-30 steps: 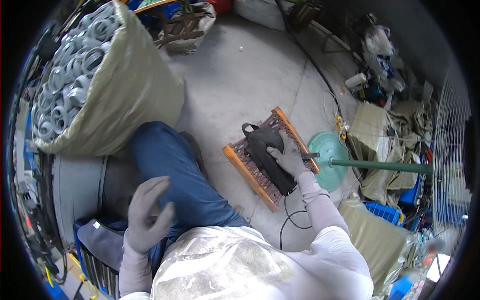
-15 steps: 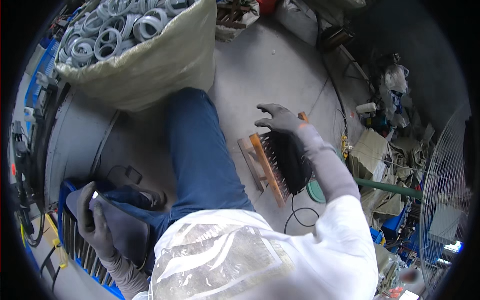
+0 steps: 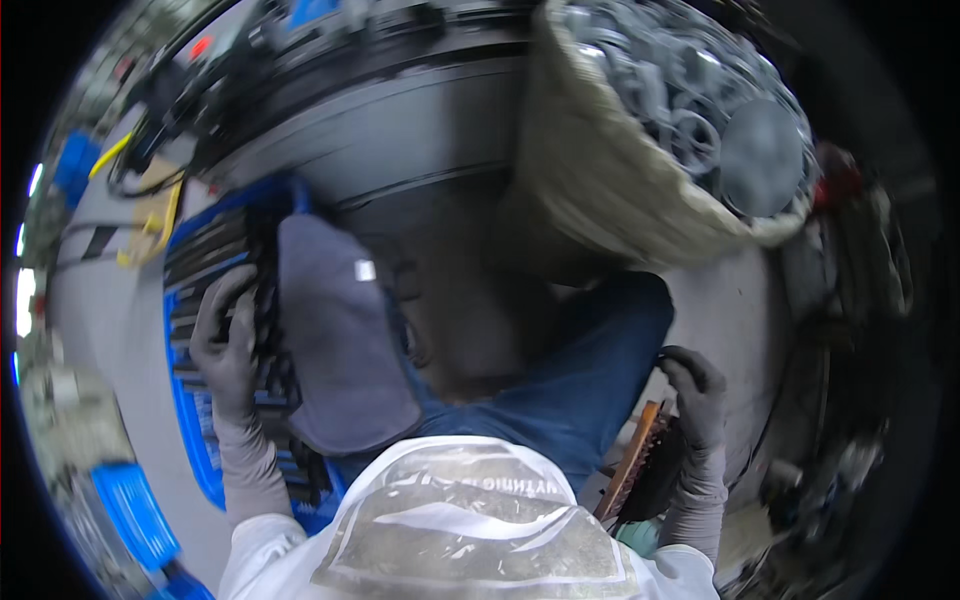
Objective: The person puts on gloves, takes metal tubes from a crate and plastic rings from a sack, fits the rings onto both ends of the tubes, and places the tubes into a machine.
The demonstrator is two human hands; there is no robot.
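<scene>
My left hand (image 3: pixel 228 330), in a grey glove, is over a blue crate (image 3: pixel 182 425) of long dark bars (image 3: pixel 208 265). Its fingers are curved and apart, and I make out nothing held between them. Beside it, a dark grey pad (image 3: pixel 345 340) with a small white patch lies over my left leg. My right hand (image 3: pixel 698 395), gloved too, hovers by my right knee with bent fingers spread and nothing visible in them. Just below that hand is a wooden-framed stool (image 3: pixel 628 465) with a dark top, partly hidden by my forearm.
A large pale sack (image 3: pixel 610 165) full of grey plastic rings (image 3: pixel 690 135) stands ahead on the right. A flat grey disc shape (image 3: pixel 762 155) shows at its mouth. Blue bins (image 3: pixel 135 515) are at lower left, and a yellow-edged board (image 3: pixel 155 215) stands beyond the crate.
The view has swung left, bringing the crate nearer the middle and the sack to the right. My left hand has moved over the bars; my right hand has drawn back toward my knee.
</scene>
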